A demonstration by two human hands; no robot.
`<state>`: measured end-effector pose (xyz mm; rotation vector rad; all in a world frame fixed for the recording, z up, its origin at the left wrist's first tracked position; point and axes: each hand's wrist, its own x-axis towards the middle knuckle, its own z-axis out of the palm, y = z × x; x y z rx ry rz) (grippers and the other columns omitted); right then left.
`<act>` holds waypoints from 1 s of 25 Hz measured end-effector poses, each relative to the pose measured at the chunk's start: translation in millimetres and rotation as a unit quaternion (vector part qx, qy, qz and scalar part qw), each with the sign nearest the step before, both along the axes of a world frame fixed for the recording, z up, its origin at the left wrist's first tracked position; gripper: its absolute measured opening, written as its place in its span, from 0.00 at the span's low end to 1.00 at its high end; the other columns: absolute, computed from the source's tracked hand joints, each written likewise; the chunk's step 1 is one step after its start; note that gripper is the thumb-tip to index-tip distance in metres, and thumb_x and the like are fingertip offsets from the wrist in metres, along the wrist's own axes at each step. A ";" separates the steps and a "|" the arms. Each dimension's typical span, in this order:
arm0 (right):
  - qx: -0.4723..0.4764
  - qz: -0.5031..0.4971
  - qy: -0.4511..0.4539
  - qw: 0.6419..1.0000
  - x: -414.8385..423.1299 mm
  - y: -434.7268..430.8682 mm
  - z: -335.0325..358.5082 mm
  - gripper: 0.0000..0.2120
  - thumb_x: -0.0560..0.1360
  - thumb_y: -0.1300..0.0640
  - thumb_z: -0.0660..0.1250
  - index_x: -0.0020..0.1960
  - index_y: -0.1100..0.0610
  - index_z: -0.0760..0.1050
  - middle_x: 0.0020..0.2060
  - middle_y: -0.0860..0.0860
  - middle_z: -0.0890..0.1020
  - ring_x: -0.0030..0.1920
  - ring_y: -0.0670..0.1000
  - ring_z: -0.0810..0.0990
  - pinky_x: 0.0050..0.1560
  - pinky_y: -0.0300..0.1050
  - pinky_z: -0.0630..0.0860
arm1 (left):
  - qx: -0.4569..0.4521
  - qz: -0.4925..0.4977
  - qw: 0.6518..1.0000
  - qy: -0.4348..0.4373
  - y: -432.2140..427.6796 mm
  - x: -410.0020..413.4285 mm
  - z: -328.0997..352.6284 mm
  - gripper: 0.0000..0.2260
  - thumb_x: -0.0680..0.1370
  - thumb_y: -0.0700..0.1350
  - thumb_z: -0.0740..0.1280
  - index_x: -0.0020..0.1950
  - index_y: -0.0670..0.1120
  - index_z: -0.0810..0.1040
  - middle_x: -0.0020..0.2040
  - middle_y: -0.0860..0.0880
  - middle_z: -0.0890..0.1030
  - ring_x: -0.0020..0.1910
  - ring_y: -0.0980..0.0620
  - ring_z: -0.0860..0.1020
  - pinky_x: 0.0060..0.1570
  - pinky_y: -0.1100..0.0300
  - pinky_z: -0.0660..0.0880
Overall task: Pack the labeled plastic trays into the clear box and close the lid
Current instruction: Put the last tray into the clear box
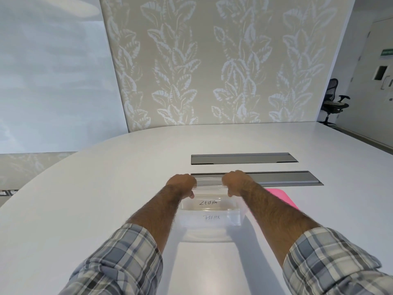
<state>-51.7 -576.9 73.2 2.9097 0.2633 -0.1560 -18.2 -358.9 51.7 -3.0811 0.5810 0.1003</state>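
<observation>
A clear plastic box (209,225) stands on the white table (106,199) in front of me. Inside it I see a clear tray (209,203) with handwritten lettering, and a second handwritten label shows lower down through the box's front wall. My left hand (182,185) grips the far left rim of the clear plastic. My right hand (236,183) grips the far right rim. Whether they hold the tray's edge or the box's edge I cannot tell. A pink lid (282,198) lies flat on the table to the right of the box, partly hidden by my right forearm.
Two grey cable-hatch covers (244,158) (297,178) are set flush in the table just beyond the box. A leaf-patterned wall stands behind the table's far edge. A black office chair (335,101) stands at the far right.
</observation>
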 end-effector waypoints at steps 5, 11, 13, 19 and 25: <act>-0.052 0.038 -0.016 0.998 5.6 4.9 -9.9 0.14 0.74 0.60 0.71 0.59 0.58 0.77 0.58 0.51 0.82 0.61 0.53 0.80 0.74 0.52 0.59 | 0.052 -0.030 0.998 -0.020 -3.2 2.4 -6.0 0.18 0.76 0.47 0.73 0.66 0.49 0.79 0.64 0.49 0.81 0.68 0.48 0.74 0.78 0.49 0.54; -0.038 0.040 -0.018 0.998 2.8 3.1 -15.5 0.19 0.75 0.60 0.70 0.65 0.58 0.74 0.63 0.52 0.80 0.65 0.52 0.77 0.77 0.56 0.52 | 0.067 -0.033 0.997 -0.022 -7.5 -4.6 -7.2 0.15 0.76 0.46 0.73 0.61 0.46 0.81 0.56 0.48 0.85 0.64 0.48 0.77 0.78 0.45 0.39; -0.030 0.039 -0.018 0.999 1.2 2.2 -17.8 0.19 0.75 0.60 0.70 0.65 0.58 0.74 0.63 0.52 0.79 0.66 0.52 0.76 0.77 0.56 0.52 | 0.073 -0.034 0.996 -0.022 -8.4 -7.1 -6.9 0.15 0.76 0.47 0.73 0.61 0.46 0.81 0.57 0.48 0.84 0.65 0.48 0.77 0.78 0.44 0.39; -0.019 0.032 -0.017 0.999 -6.1 3.6 -29.7 0.16 0.75 0.60 0.70 0.62 0.57 0.75 0.59 0.51 0.81 0.62 0.52 0.78 0.75 0.55 0.56 | 0.088 -0.038 0.995 -0.032 -6.7 -14.2 -12.2 0.19 0.77 0.47 0.72 0.67 0.47 0.78 0.65 0.47 0.81 0.70 0.47 0.72 0.79 0.48 0.46; -0.023 0.026 -0.078 0.996 -14.3 8.9 -27.6 0.14 0.76 0.67 0.60 0.58 0.56 0.76 0.55 0.52 0.83 0.58 0.53 0.80 0.74 0.55 0.60 | 0.084 -0.020 0.992 -0.087 -6.0 -24.8 -14.5 0.15 0.78 0.44 0.69 0.65 0.46 0.79 0.63 0.45 0.80 0.68 0.44 0.71 0.69 0.55 0.64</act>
